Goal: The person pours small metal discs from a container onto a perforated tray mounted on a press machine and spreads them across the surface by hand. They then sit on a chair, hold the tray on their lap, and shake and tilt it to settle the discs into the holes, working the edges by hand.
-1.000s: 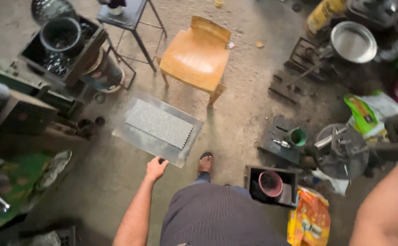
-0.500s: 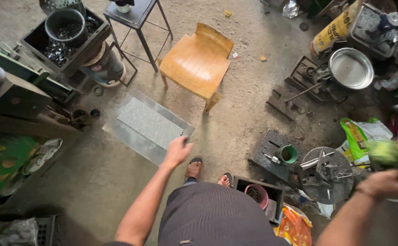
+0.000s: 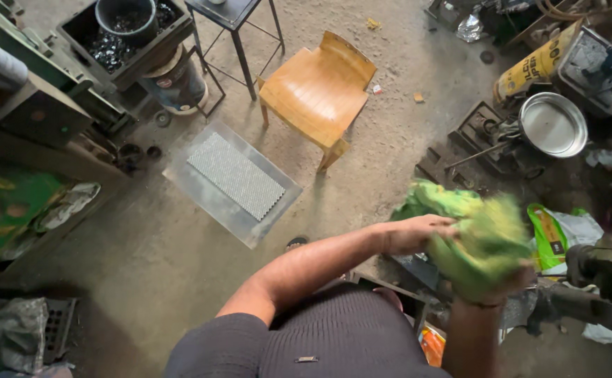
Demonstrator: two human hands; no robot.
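Both hands meet on a blurred green cloth (image 3: 484,241) at waist height: the left hand (image 3: 418,233) pinches its edge, the right hand (image 3: 509,280) grips it from below. Around them, a wooden chair (image 3: 320,94) and a metal sheet (image 3: 232,182) sit on the concrete floor; a steel bowl (image 3: 553,124) beside a yellow sack (image 3: 533,70); a green packet (image 3: 547,234) just right of the cloth.

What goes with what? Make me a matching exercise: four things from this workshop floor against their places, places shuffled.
Things:
1. wooden chair
2. green cloth
3. round metal pan
4. perforated metal sheet

Places:
A. flat on the floor, left of the chair
B. held in both hands
C. at the right, among machine parts
D. standing mid-floor, top centre

Pairs: 1-D, 2-B, 3-C, 4-A
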